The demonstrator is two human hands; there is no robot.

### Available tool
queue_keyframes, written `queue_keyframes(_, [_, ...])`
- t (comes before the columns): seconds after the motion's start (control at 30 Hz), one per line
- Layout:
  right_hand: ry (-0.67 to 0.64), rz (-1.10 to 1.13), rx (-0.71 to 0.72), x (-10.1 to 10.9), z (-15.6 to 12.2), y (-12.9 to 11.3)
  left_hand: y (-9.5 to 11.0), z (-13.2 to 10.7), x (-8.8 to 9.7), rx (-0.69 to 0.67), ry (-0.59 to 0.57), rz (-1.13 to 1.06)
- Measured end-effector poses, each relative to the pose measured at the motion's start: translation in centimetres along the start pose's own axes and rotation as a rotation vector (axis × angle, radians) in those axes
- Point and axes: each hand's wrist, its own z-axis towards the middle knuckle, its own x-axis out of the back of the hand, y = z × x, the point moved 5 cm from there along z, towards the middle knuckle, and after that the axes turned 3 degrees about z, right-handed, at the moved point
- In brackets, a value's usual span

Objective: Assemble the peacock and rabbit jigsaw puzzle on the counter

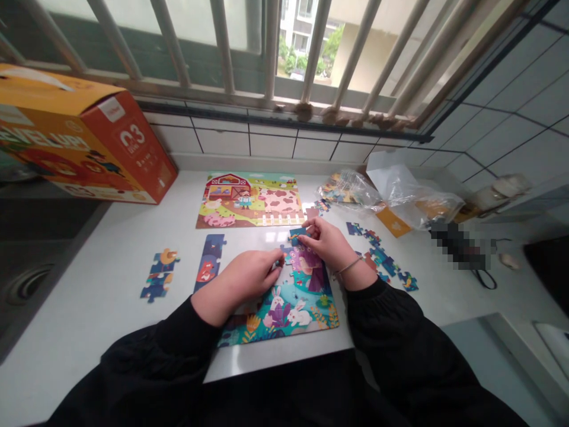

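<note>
A partly assembled jigsaw puzzle (284, 320) with white rabbits and a purple tree lies on the counter before me. Between thumb and fingers, my right hand (326, 243) pinches a dark blue puzzle piece (295, 236) above the puzzle's upper edge. My left hand (249, 276) is over the middle of the puzzle, its fingers curled together near the inner edge of the joined pieces; whatever they may hold is hidden. Joined pieces with a red animal (207, 270) form the left side, partly covered by my left hand.
Behind is a farm puzzle (249, 201). Loose pieces (382, 258) lie right, a joined cluster (160, 276) left. A bagged set of pieces (342, 188), plastic wrapping (415, 198) and an orange box (89, 142) stand along the wall. A sink (26, 279) is at far left.
</note>
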Motion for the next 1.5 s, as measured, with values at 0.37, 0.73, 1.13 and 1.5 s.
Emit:
queue_keyframes(0.37, [-0.015,-0.006,-0.008,-0.3,0.2,0.6,0.1,0.0,0.0,-0.003,0.007,-0.004])
queue_keyframes(0.73, [-0.038,-0.305,0.152,0.0,-0.2,-1.1,-0.1,0.0,0.0,0.001,0.011,-0.011])
queue_keyframes(1.13, [-0.041,-0.330,0.172,-0.2,-0.3,-1.3,-0.7,0.2,-0.6,-0.012,0.027,-0.031])
queue_keyframes(1.5, [-0.182,-0.773,0.357,-2.9,-4.6,-6.8,-0.5,0.4,-0.5,-0.008,0.016,-0.012])
